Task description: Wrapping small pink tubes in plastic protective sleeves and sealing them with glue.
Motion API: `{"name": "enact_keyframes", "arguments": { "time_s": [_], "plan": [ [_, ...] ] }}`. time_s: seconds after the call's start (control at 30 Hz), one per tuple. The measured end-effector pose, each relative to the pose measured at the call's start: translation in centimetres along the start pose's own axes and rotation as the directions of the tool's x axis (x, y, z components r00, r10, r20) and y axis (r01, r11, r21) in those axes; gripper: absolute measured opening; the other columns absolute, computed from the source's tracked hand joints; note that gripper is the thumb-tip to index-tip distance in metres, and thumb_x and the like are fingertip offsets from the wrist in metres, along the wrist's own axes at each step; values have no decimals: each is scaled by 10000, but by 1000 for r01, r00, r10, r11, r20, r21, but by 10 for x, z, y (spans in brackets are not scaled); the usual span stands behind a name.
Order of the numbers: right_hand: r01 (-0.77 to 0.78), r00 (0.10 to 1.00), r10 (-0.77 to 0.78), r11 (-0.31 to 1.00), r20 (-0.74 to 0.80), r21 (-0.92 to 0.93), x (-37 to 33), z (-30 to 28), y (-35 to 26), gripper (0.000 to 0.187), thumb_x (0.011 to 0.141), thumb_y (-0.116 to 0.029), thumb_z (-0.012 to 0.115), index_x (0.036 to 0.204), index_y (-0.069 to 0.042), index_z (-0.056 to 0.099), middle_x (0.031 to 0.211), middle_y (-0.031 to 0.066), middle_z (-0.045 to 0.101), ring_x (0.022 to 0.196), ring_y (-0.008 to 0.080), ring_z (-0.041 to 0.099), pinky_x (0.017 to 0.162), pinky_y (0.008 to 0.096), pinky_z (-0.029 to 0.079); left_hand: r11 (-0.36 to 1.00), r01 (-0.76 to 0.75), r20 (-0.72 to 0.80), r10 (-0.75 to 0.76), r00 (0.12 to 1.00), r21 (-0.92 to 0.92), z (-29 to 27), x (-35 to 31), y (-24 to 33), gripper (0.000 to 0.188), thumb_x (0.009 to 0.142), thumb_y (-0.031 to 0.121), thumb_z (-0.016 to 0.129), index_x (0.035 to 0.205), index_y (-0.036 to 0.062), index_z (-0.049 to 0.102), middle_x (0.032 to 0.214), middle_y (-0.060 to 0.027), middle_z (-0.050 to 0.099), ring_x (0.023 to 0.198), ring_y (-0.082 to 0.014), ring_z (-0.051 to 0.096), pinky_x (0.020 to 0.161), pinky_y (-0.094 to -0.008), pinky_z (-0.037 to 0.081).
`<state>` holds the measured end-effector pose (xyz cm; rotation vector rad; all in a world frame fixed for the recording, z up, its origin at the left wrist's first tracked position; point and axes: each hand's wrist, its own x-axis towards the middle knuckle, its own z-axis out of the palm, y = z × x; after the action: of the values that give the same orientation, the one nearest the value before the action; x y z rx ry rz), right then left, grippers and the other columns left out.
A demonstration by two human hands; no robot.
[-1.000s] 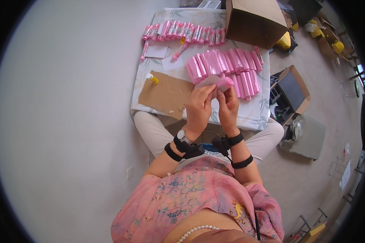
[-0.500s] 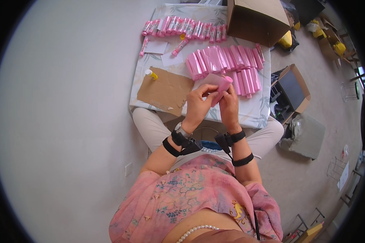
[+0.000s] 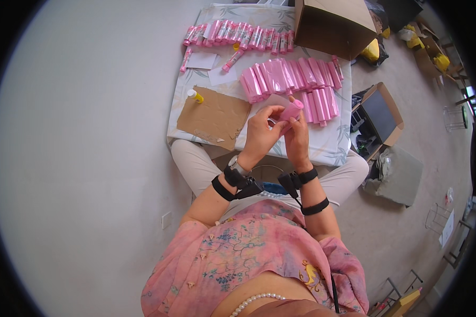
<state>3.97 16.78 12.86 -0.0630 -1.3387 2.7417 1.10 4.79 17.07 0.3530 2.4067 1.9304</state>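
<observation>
Both my hands hold a roll of thin pink plastic film [image 3: 292, 111] above the table's near edge. My left hand [image 3: 260, 132] pinches its left side with thumb and fingers. My right hand [image 3: 298, 138] is closed around the lower right side, its thumb against the film; its other fingers are partly hidden. A pale pinkish flap [image 3: 271, 101] shows just behind the roll; I cannot tell if it belongs to it. Beyond my hands, several plain pink rolls [image 3: 280, 78] lie side by side. A glue stick [image 3: 195, 95] with a white cap lies on a torn cardboard sheet [image 3: 214, 119] to the left.
Rolls with printed labels [image 3: 230, 33] line the table's far side. White paper slips [image 3: 202, 61] lie before them. An open cardboard box [image 3: 336, 31] stands at the far right corner. Another open box [image 3: 381, 119] and a grey-green cushioned block [image 3: 399, 177] are on the floor, right.
The roll in my hands looks narrower and more compact, with less loose film hanging below it. My fingers have shifted slightly along it; both hands stay in nearly the same place.
</observation>
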Motion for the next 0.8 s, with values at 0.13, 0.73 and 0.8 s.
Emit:
{"name": "enact_keyframes", "arguments": {
  "time_s": [0.13, 0.73, 0.8],
  "plan": [
    [11, 1000, -12, 1000, 13, 10, 2, -1, -1, 609, 1037, -128, 369, 1610, 41, 254, 1364, 173, 559, 1232, 218, 567, 1099, 351, 425, 996, -80, -6, 80, 997, 48, 2, 1, -4, 293, 841, 12, 753, 1130, 10, 705, 1026, -136, 729, 874, -240, 712, 779, -346, 565],
    [-2, 995, 13, 993, -96, 116, -1, 15, 12, 489, 1051, -106, 410, 1524, 18, 395, 1290, 100, 590, 1158, 148, 581, 1005, 307, 480, 969, -126, -171, 164, 972, 212, 5, -1, -5, 215, 841, -13, 757, 1045, 19, 694, 992, -132, 663, 901, -294, 706, 790, -380, 557],
    [-6, 995, 14, 997, -98, 79, 0, 17, 13, 480, 1068, -112, 415, 1534, 1, 392, 1289, 91, 592, 1147, 141, 581, 987, 299, 488, 932, -175, -192, 244, 951, 318, 6, -2, -6, 224, 817, -20, 769, 1023, 15, 689, 985, -138, 659, 876, -306, 697, 774, -379, 551]
  ]
}}
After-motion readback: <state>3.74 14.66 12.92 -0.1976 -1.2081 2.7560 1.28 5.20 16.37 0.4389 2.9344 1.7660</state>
